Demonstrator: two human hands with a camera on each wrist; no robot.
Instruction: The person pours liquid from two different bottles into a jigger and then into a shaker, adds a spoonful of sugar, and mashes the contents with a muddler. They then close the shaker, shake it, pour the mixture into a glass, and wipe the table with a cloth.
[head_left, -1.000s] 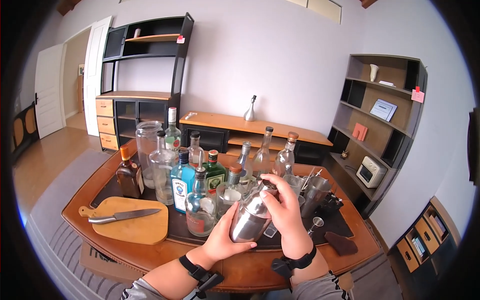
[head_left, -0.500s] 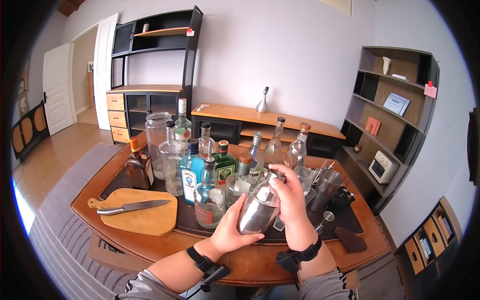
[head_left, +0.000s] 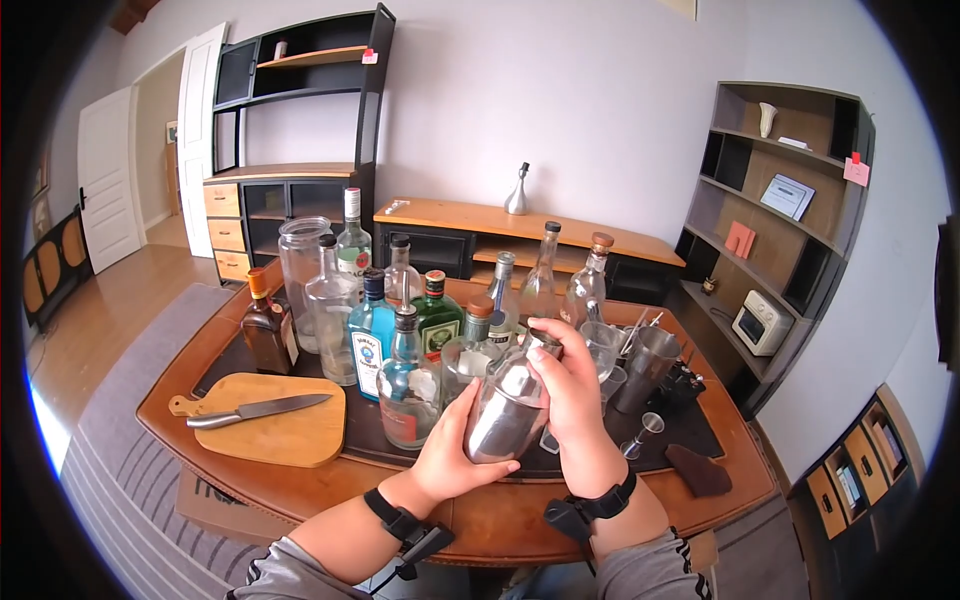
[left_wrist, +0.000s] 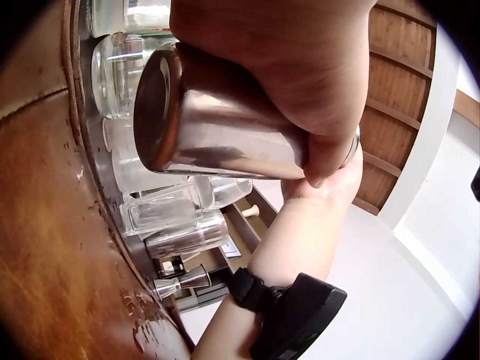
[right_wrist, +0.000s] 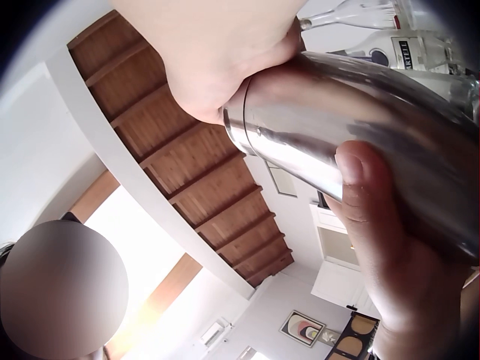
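A silver metal shaker (head_left: 505,415) is held tilted above the table's front, its top leaning to the right. My left hand (head_left: 447,452) grips its lower body, the thumb along the underside. Round the capped top curls my right hand (head_left: 570,390). In the left wrist view the shaker (left_wrist: 225,120) shows its round base, with the left hand (left_wrist: 292,60) over it. The right wrist view shows the left thumb against the shaker (right_wrist: 330,112) and the right hand (right_wrist: 217,52) at the cap end.
Several glass bottles, one a blue bottle (head_left: 371,335), stand behind and left of the shaker. A knife (head_left: 270,408) lies on a wooden board (head_left: 290,440) at the left. On the right are a metal tin (head_left: 648,370), a jigger (head_left: 643,435) and a brown cloth (head_left: 698,470).
The head view has shifted slightly. Both hands still hold the shaker, which stands a little more upright than a second ago.
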